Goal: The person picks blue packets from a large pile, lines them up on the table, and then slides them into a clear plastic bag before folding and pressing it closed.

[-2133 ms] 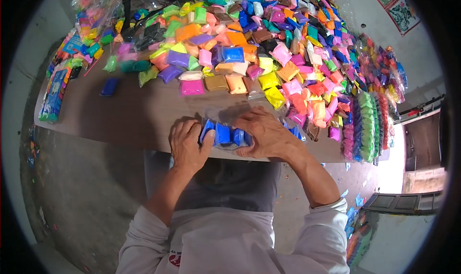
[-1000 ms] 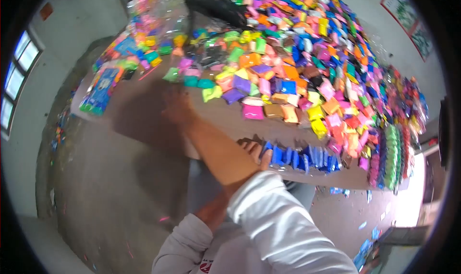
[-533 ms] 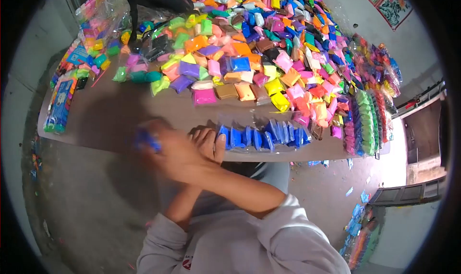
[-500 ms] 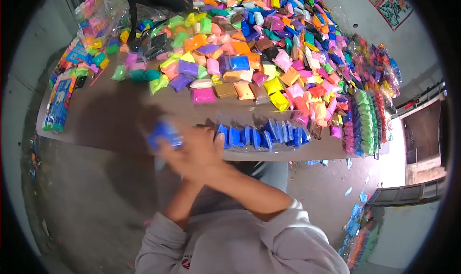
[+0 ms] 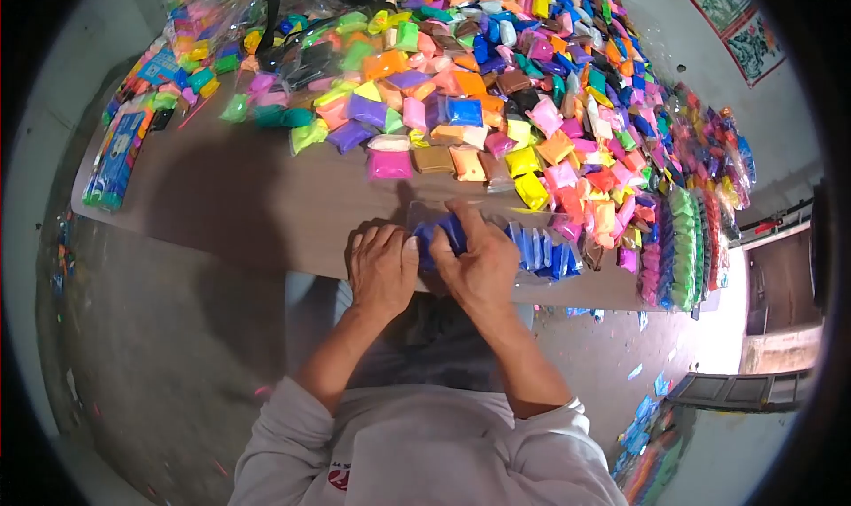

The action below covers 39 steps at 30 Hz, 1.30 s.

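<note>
Right hand (image 5: 483,262) half-curled, pressing flat blue film packets (image 5: 539,247) in clear plastic; left hand (image 5: 383,265) loosely cupped at row's end. Crinkly multicolored pile (image 5: 479,80) lay beyond.

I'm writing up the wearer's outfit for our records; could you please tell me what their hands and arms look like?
The left hand and right hand are bare, with no gloves, rings or watch visible. The forearms are uncovered up to the loose, pale greyish-white left sleeve and right sleeve, both pushed up and creased. No markings show on either sleeve.
</note>
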{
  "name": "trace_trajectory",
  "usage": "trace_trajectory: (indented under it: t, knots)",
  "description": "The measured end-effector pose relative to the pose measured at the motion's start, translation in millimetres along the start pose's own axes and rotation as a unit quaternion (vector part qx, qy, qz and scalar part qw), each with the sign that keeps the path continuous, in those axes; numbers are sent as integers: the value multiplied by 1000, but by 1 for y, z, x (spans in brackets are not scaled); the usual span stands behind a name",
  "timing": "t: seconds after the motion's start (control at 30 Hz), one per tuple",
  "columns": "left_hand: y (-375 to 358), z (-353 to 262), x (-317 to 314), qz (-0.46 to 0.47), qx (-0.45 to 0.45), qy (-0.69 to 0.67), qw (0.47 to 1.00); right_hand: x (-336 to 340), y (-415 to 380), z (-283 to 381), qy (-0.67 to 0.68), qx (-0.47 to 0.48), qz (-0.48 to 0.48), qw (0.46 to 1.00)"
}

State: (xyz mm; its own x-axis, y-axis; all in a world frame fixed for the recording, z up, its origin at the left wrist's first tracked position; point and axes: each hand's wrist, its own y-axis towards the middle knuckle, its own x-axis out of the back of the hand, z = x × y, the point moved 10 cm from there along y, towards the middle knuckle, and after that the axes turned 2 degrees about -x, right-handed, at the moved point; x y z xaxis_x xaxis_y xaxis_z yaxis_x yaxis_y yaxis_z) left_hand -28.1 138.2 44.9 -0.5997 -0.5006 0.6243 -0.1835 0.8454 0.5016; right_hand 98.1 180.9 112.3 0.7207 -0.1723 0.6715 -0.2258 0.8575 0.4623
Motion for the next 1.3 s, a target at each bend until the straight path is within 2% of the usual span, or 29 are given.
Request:
trace_trajectory:
  t: [0.07, 0.4, 0.47, 0.63, 0.7, 0.73, 0.8, 0.83, 0.9, 1.03, 1.1, 1.2, 1.3]
  knots:
    - [0, 0, -1, 13, 2, -7, 1000, 4, -1, 3, -64, 69, 6, 996]
    - [0, 1, -3, 0, -5, -10, 1000, -5, 3, 22, -153, 186, 80, 967]
    - [0, 2, -3, 2, -6, -11, 1000, -14, -6, 38, -121, 274, 70, 951]
    - [1, 2, 0, 11, 9, -25, 1000, -9, 5, 25, -67, 209, 171, 961]
    - [1, 3, -2, 18, 15, -29, 999, -4, 9, 14, 24, 182, 218, 958]
    - [1, 2, -1, 6, 13, -19, 1000, 3, 13, 14, 24, 182, 219, 958]
    - [1, 1, 0, -6, 12, -11, 1000, -4, 14, 2, 0, 108, 331, 937]
    - [3, 0, 2, -4, 8, -7, 1000, -4, 15, 0, 0, 106, 332, 937]
    - [4, -2, 2, -2, 4, -3, 1000, -1, 14, 12, 11, 179, 318, 931]
    - [3, 2, 1, -14, 0, -48, 999, -2, 19, 28, -24, 198, 336, 921]
    - [3, 5, 2, -20, 4, -61, 998, -10, 20, 28, -107, 238, 328, 908]
    - [4, 9, -1, -9, 27, -93, 995, -10, 24, 34, -126, 273, 342, 890]
    - [3, 9, -2, -10, 35, -86, 996, -7, 26, 34, -119, 281, 324, 896]
